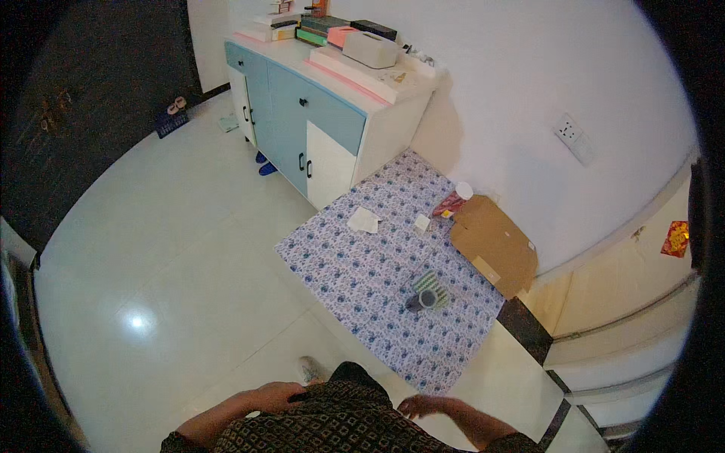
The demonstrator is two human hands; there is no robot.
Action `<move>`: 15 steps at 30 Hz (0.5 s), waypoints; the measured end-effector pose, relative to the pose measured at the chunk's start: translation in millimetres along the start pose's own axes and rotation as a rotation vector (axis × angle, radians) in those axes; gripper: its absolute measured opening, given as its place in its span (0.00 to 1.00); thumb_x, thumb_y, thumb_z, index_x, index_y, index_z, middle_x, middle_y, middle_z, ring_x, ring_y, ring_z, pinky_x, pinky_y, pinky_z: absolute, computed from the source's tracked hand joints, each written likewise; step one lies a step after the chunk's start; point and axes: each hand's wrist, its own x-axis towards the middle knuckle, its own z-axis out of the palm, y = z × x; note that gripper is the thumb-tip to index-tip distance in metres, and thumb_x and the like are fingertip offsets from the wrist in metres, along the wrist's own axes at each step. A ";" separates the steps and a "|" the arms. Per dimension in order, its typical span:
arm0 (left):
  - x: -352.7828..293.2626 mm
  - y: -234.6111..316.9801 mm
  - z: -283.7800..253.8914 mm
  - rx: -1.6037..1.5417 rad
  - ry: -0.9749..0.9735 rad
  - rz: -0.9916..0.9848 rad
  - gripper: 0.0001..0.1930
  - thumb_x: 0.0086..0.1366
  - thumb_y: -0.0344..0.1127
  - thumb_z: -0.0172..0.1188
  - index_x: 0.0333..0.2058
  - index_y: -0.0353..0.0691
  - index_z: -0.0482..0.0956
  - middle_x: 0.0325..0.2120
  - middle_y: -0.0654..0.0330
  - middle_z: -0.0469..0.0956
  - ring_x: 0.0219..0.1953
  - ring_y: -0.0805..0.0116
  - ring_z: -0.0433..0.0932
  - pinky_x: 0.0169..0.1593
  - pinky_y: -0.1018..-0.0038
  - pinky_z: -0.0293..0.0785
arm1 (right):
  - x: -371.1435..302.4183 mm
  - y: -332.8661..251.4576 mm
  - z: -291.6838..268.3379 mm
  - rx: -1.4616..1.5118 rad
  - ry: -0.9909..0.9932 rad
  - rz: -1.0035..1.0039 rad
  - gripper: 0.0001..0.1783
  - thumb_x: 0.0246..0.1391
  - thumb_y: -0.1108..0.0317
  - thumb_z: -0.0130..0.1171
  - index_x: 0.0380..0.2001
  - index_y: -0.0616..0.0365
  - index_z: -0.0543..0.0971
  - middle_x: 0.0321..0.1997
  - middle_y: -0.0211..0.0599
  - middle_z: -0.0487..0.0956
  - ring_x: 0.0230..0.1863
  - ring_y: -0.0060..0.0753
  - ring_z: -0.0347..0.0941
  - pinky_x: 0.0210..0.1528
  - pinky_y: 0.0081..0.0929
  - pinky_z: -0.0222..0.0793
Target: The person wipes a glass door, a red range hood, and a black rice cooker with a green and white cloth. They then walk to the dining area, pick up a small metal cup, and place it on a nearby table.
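My left hand (281,396) rests against the front of my dark patterned shirt (325,419), its fingers lying flat, with nothing seen in it. On the other side my right hand (421,406) hangs beside my body, fingers loosely bent and apart, holding nothing. It is nearest to the front corner of a table covered with a blue-flowered cloth (362,302). On that cloth stands a dark cup with a pale rim (423,300), touching a green-and-white patterned piece (433,283). A white paper or tissue (365,220) and a small white box (422,223) lie farther back.
A flattened cardboard piece (495,245) leans by the wall, next to a red packet (451,204) and a white-lidded container (464,190). Behind stands a blue-and-white cabinet (325,113) with boxes on top. Slippers (266,169) lie beneath it. A dark door (91,83) is at left.
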 end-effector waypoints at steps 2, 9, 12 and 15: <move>15.7 -4.5 -2.8 0.026 -0.035 0.035 0.15 0.64 0.39 0.49 0.46 0.40 0.68 0.42 0.52 0.70 0.44 0.55 0.70 0.45 0.59 0.66 | -6.7 -18.2 35.7 -0.114 0.012 0.289 0.23 0.60 0.61 0.47 0.57 0.53 0.63 0.57 0.43 0.64 0.53 0.41 0.64 0.53 0.41 0.63; 62.2 23.3 -21.6 0.018 -0.094 0.220 0.09 0.58 0.29 0.47 0.38 0.39 0.68 0.37 0.52 0.70 0.41 0.54 0.70 0.42 0.60 0.66 | -41.9 -14.3 60.3 0.213 0.130 0.204 0.28 0.59 0.52 0.46 0.59 0.50 0.59 0.64 0.43 0.52 0.62 0.47 0.52 0.56 0.51 0.56; 77.4 40.6 -29.5 0.153 -0.169 0.212 0.08 0.57 0.27 0.47 0.38 0.38 0.68 0.37 0.52 0.70 0.42 0.52 0.70 0.42 0.59 0.66 | -40.7 -7.3 57.3 0.191 0.042 0.209 0.27 0.58 0.53 0.47 0.58 0.51 0.60 0.62 0.43 0.53 0.60 0.48 0.53 0.55 0.51 0.57; 91.7 52.6 -39.5 0.312 -0.219 0.269 0.08 0.59 0.28 0.45 0.37 0.37 0.68 0.37 0.50 0.70 0.42 0.50 0.71 0.41 0.57 0.68 | -36.7 -5.5 49.6 0.172 0.003 0.196 0.26 0.58 0.54 0.47 0.57 0.52 0.61 0.61 0.44 0.54 0.59 0.48 0.54 0.53 0.50 0.57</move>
